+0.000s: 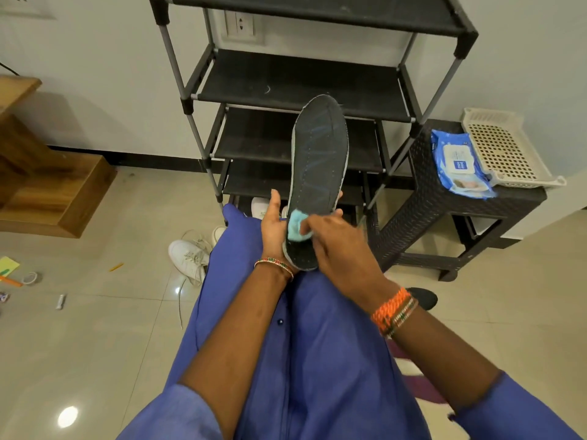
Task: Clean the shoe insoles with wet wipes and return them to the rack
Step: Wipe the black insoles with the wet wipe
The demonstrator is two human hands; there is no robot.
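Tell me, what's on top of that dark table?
On the dark table lie a blue wipes pack and a white basket, whose edge overlaps the pack. Under them stays hidden.

One dark insole (319,160) is showing, with one crumpled light-blue wipe (297,229) lying against it. Two hands are appearing: the left hand (273,227) and the right hand (341,246). One black rack (305,90) is standing at the wall, showing four shelves. One blue wipes pack (457,163) and one perforated white tray (505,147) are sitting on one dark stool (444,217). Two white sneakers (189,257) are lying on the floor by the rack, one mostly hidden.
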